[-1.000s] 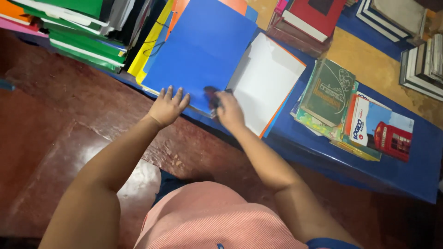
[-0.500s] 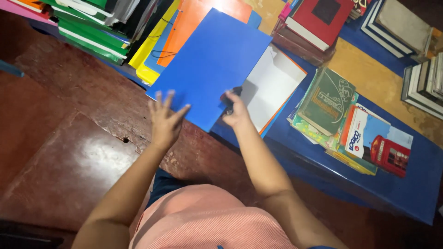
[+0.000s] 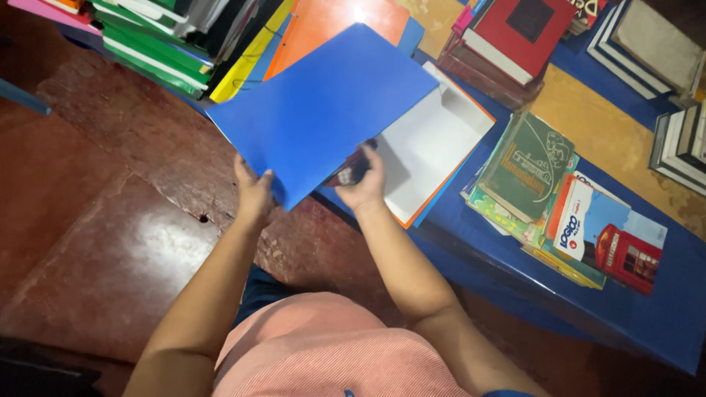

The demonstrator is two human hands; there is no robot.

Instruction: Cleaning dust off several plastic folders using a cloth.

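The blue folder [image 3: 323, 103] is lifted clear of the desk [image 3: 647, 316], pinched at its near corner by the left hand [image 3: 254, 195]. A small dark object [image 3: 353, 170] is gripped in the right hand [image 3: 365, 190]. With such a thin corner grip, the folder could easily be dropped onto the open white folder [image 3: 434, 143].

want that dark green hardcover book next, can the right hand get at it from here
Probably yes: the dark green hardcover book lies topmost on its pile, uncovered, but the right hand is busy with a small dark object.
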